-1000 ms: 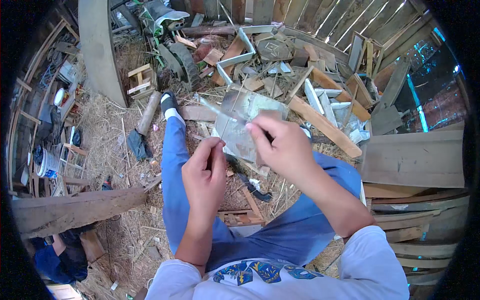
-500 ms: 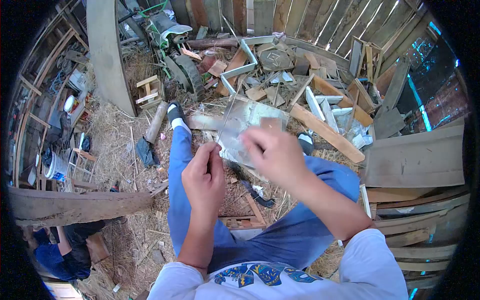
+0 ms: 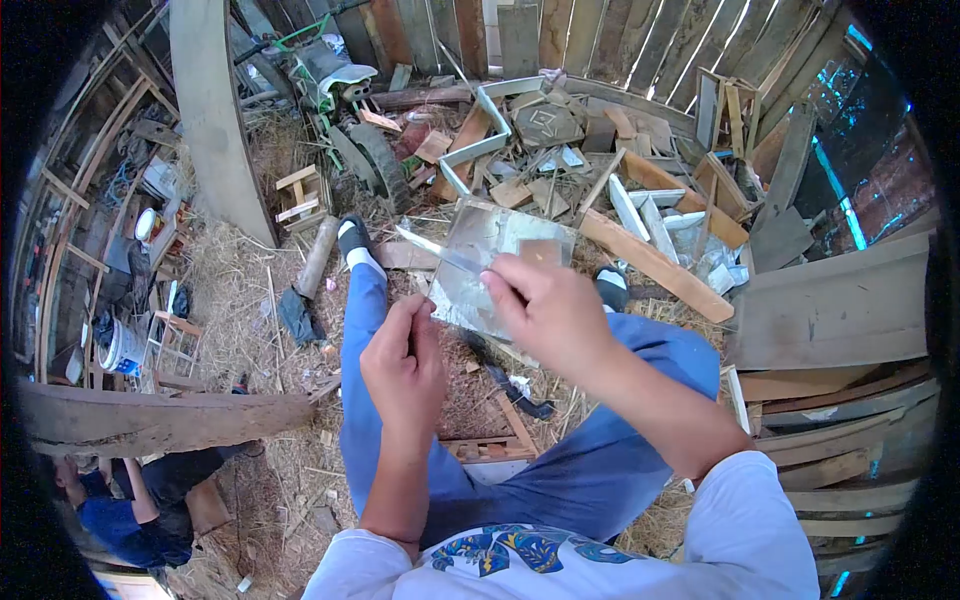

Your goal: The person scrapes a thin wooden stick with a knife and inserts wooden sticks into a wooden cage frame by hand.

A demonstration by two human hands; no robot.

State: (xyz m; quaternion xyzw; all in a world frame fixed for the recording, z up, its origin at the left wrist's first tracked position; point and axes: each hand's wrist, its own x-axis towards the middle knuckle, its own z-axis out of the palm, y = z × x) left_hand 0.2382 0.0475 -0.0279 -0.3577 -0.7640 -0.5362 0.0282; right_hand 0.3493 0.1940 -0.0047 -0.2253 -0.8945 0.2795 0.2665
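In my right hand [image 3: 548,308] is a knife [image 3: 440,248], its pale blade pointing up and left; the fingers cover the handle. My left hand [image 3: 405,345] is closed in a pinch just left of and below the knife. Whatever lies between its fingertips is too small to make out. Beyond both hands, a worn whitish-grey flat panel [image 3: 478,222] lies between my feet, with a small brown square piece [image 3: 541,252] on it. Below the hands, a dark curved strip [image 3: 520,402] rests on the straw-covered ground near a wooden frame [image 3: 485,449].
Scrap boards and white frame pieces [image 3: 476,150] are heaped ahead, beside a wheeled green machine [image 3: 340,90]. A long plank [image 3: 655,262] lies at right. A white bucket [image 3: 122,345] stands left. Behind a beam [image 3: 160,415], another person [image 3: 130,515] sits at lower left.
The knife, blurred by motion half a second ago, now shows clearly with its blade angled up and left. My left hand stays pinched in nearly the same place.
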